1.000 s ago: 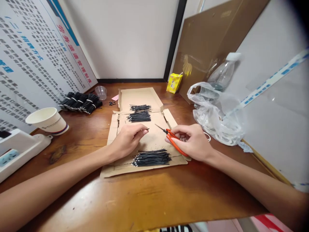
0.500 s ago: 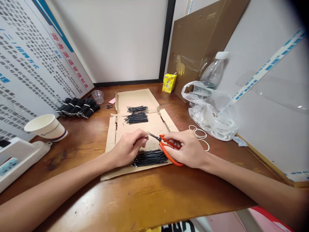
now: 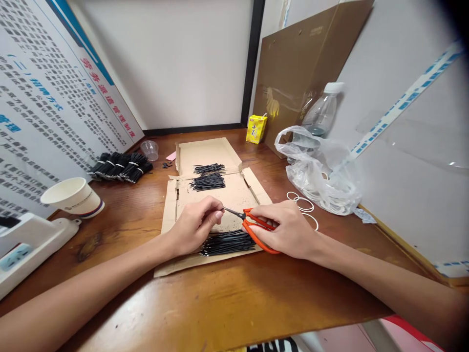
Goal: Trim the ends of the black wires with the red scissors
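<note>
My right hand is wrapped round the orange handles of a pair of small scissors. Their dark, narrow blades point left and reach the fingertips of my left hand. Thumb and forefinger of that hand are pinched together; what lies between them is too small and hidden to make out. Just below both hands, a thick row of cut black wires lies on a flattened cardboard box. Farther back on the cardboard rest two smaller piles of black wires.
Tied black wire bundles, a clear plastic cup and a paper cup stand left, beside a white power strip. At right are white rubber bands, a plastic bag, a bottle and a yellow drink carton.
The scissor blades have come together and their tip now meets my left fingertips. My view has shifted slightly; the wire piles lie as before.
</note>
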`<state>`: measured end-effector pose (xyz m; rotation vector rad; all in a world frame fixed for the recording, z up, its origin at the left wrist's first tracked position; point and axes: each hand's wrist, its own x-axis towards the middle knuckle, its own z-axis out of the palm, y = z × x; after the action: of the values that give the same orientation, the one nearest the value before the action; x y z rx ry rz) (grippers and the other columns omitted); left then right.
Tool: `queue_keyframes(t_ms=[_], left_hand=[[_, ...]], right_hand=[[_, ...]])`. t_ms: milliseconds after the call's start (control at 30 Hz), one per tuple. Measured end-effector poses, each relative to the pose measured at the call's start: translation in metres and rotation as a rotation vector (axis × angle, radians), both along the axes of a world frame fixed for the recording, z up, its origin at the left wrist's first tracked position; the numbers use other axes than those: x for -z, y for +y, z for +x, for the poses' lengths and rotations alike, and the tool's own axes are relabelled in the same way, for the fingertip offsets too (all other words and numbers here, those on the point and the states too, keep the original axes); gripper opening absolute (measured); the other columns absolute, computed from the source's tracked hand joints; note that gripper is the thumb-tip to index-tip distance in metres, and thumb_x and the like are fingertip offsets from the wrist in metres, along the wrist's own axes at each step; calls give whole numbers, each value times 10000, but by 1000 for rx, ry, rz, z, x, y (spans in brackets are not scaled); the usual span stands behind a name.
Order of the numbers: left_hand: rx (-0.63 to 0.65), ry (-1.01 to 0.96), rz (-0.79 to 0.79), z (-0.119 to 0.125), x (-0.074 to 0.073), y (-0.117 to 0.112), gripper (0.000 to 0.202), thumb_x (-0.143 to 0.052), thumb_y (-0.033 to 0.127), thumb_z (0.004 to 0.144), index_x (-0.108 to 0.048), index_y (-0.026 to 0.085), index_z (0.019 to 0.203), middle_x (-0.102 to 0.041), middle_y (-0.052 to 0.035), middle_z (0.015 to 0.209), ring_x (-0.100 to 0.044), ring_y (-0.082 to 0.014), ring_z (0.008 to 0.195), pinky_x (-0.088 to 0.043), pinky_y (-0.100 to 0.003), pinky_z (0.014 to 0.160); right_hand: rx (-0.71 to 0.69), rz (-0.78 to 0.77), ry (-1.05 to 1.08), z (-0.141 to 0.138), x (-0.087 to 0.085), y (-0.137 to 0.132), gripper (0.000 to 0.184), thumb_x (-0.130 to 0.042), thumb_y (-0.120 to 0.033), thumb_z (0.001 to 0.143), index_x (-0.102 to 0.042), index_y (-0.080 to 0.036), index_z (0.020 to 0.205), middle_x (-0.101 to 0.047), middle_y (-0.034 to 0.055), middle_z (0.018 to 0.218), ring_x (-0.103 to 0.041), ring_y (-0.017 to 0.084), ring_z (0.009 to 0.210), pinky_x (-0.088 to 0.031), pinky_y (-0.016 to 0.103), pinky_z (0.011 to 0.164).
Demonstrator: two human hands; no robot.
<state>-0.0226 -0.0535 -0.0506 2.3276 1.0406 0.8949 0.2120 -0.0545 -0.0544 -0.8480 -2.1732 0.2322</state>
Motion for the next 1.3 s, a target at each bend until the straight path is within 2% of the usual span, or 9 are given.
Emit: queue_keyframes(t_ms=[200,333,533,667,800,900,1033,1167,1300], left_hand=[[-33,-18,14,1,-1,-1,121,-437,209,957,-525,151,896,-580,-8,752,-523,-100,633,-412,-214,600],[-155,-10,137,-1,-3,5,90,-498,191,926,-564,149,879,-585,1,706,-515,-103,599,-404,-216,577],[-238,347,247,2,-1,45,125,-561,162,880,-660,150,804,-655,-48,823,-589,-170,752,-441,-283,699],[-287,502,273,12,-2,72,146,-554,158,876,-696,160,840,-658,-68,892,-599,-194,782,-429,-293,674],[-391,605,272,13,-14,72,141,-586,188,856,-682,154,954,-653,-90,960,-597,-220,810,-405,-299,638],[-321,585,171,11,-32,53,129,-581,182,850,-675,154,934,-660,-72,919,-590,-204,817,-400,-289,659],[-15,561,-179,16,-53,23,130,-579,231,855,-683,161,819,-662,-29,790,-562,-141,694,-390,-258,638],[187,544,-486,22,-49,13,127,-648,280,805,-671,161,843,-637,-10,759,-545,-131,657,-392,-231,582],[150,516,-544,22,-38,16,112,-652,249,785,-655,150,837,-603,-2,711,-526,-130,632,-377,-223,546]], right_hand=[[15,6,17,0,0,3,186,-581,-205,806,-713,-112,714,-503,-34,485,-370,54,432,-311,203,469],[51,-33,43,3,-1,9,203,-603,-254,808,-704,-111,705,-447,-45,471,-337,55,426,-295,211,445],[108,0,61,10,2,22,214,-616,-286,815,-687,-125,694,-483,-39,483,-342,58,428,-300,218,446],[156,49,58,14,1,29,246,-603,-303,827,-663,-133,660,-474,-39,478,-336,59,428,-300,220,448],[180,53,51,19,-3,32,259,-591,-317,829,-647,-136,653,-481,-35,482,-346,62,433,-303,221,451],[177,44,39,21,-6,32,243,-585,-306,823,-650,-131,668,-493,-31,491,-354,64,440,-302,222,458],[163,18,25,22,-8,31,241,-578,-300,821,-655,-130,668,-488,-32,493,-364,65,444,-301,223,469],[145,-3,-14,21,-5,32,214,-582,-279,809,-678,-130,690,-501,-33,487,-383,65,435,-299,222,475],[69,-17,-77,18,-1,33,196,-570,-266,804,-699,-135,735,-541,-21,509,-395,72,444,-299,228,490]])
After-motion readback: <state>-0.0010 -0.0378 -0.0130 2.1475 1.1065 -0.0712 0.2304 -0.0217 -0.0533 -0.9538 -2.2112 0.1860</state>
